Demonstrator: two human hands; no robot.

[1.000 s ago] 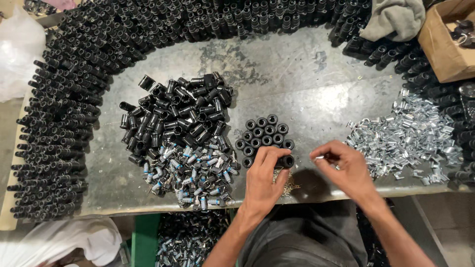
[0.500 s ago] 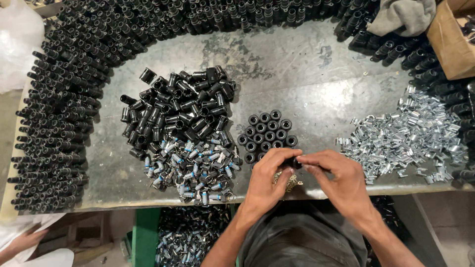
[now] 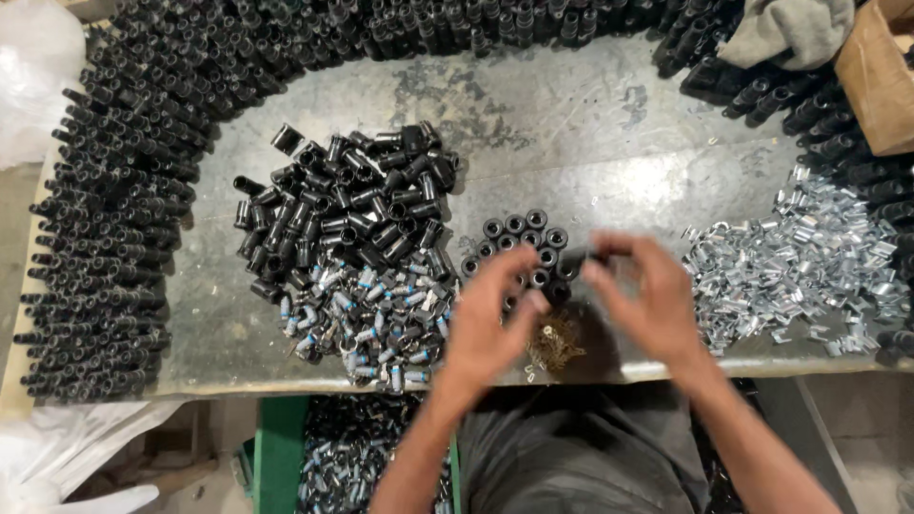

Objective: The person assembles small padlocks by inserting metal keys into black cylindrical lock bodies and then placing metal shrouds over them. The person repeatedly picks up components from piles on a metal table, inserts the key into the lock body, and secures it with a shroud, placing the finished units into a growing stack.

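Note:
Both hands are motion-blurred over the front middle of the metal table (image 3: 590,143). My right hand (image 3: 643,295) pinches a short black tube (image 3: 576,259) at its fingertips, just right of a small cluster of upright black tubes (image 3: 519,238). My left hand (image 3: 490,319) hovers with its fingers apart over the cluster's front edge, and I see nothing in it. A little heap of small brass pieces (image 3: 555,343) lies between the wrists. A pile of loose black tubes (image 3: 352,205) and a pile of small silver and blue parts (image 3: 367,319) lie to the left.
A heap of shiny metal clips (image 3: 809,266) lies at the right. Stacked black tubes (image 3: 105,238) ring the table's left, back and right. A cardboard box (image 3: 881,76) and grey cloth (image 3: 790,29) sit at the back right. A green bin (image 3: 281,447) stands below the front edge.
Both hands have lifted from the table's front edge and moved back toward the upright cluster. The right hand carries the black tube, and the left hand's fingers have spread.

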